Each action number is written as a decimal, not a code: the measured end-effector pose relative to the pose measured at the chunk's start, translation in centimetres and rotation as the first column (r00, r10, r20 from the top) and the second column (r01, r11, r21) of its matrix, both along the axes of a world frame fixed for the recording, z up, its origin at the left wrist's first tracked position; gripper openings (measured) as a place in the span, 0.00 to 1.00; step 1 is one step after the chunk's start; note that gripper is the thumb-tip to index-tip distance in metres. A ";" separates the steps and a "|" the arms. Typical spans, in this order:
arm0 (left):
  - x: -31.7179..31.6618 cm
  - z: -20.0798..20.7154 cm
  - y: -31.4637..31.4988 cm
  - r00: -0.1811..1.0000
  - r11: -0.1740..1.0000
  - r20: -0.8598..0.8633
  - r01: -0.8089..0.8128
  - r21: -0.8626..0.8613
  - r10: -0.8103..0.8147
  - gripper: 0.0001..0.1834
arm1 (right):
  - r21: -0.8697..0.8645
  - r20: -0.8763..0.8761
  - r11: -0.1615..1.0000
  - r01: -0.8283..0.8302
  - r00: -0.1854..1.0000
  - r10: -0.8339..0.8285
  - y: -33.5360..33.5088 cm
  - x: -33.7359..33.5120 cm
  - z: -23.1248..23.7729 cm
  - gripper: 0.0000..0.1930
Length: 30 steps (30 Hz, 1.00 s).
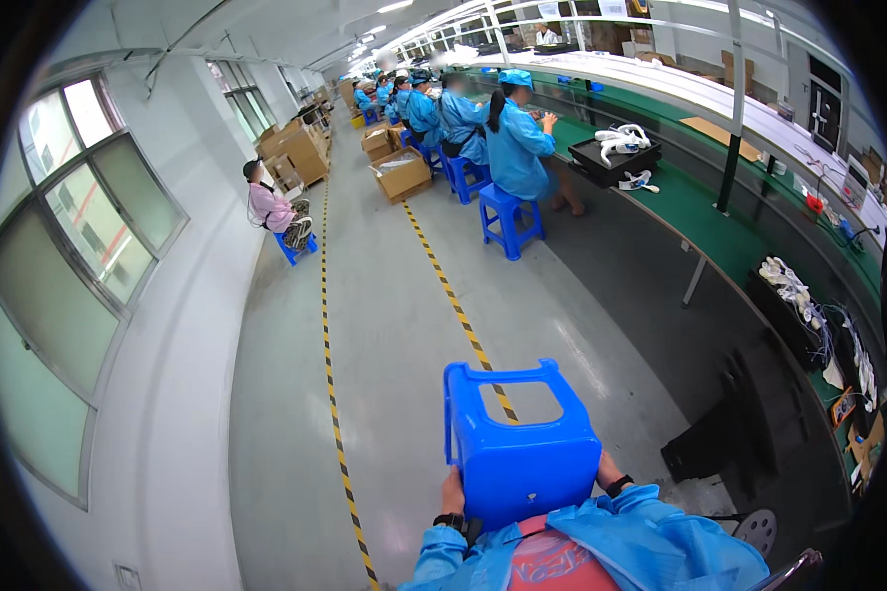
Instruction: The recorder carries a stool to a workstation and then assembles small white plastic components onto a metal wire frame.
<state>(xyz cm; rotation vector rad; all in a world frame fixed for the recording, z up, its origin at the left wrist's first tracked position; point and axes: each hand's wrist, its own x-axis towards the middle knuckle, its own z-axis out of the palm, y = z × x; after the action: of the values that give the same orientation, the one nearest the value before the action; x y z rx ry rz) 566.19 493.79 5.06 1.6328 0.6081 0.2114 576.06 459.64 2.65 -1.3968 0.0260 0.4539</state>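
A blue plastic stool point(532, 463) is held up in front of my body, tipped so that its legs point away from me. My left hand point(452, 492) grips its left side, with the fingers partly hidden behind the edge. On the opposite side, my right hand point(609, 473) is closed around the stool, its fingertips also out of sight. Both wrists wear dark bands, and blue sleeves cover my forearms.
To the right runs a long green workbench point(705, 212) bearing a black tray point(616, 156) of white parts. Workers in blue sit along it on blue stools point(511, 222). Cardboard boxes point(401, 175) stand ahead. A person in pink point(271, 207) sits at left. Striped tape point(328, 374) marks the floor.
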 end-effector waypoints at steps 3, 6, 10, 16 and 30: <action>7.0 1.6 2.4 0.996 0.995 -0.016 0.086 0.050 -0.085 0.35 | 0.042 -0.055 0.997 0.070 0.996 -0.067 1.6 4.6 0.0 0.21; 12.5 2.9 5.6 0.983 0.982 -0.080 0.172 0.074 -0.166 0.35 | 0.096 -0.095 0.985 0.141 0.987 -0.132 4.5 9.1 1.0 0.21; 18.3 2.8 8.7 0.984 0.983 -0.079 0.148 -0.105 -0.157 0.35 | 0.053 -0.070 0.984 0.169 0.984 -0.165 8.1 14.1 4.1 0.21; 27.6 -1.5 10.4 0.976 0.974 -0.113 0.166 -0.152 -0.184 0.34 | -0.063 -0.017 0.977 0.204 0.979 -0.205 9.1 20.6 5.4 0.21; 53.2 -1.2 4.6 0.981 0.912 -0.106 0.111 -0.396 -0.165 0.34 | -0.041 0.019 0.995 0.092 0.996 -0.091 2.3 47.3 2.8 0.22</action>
<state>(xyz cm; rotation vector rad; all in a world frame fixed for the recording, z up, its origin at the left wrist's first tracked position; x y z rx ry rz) 619.36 498.43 3.89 1.3022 0.5928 -0.1241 623.32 461.99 5.49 -1.4338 0.0854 0.3672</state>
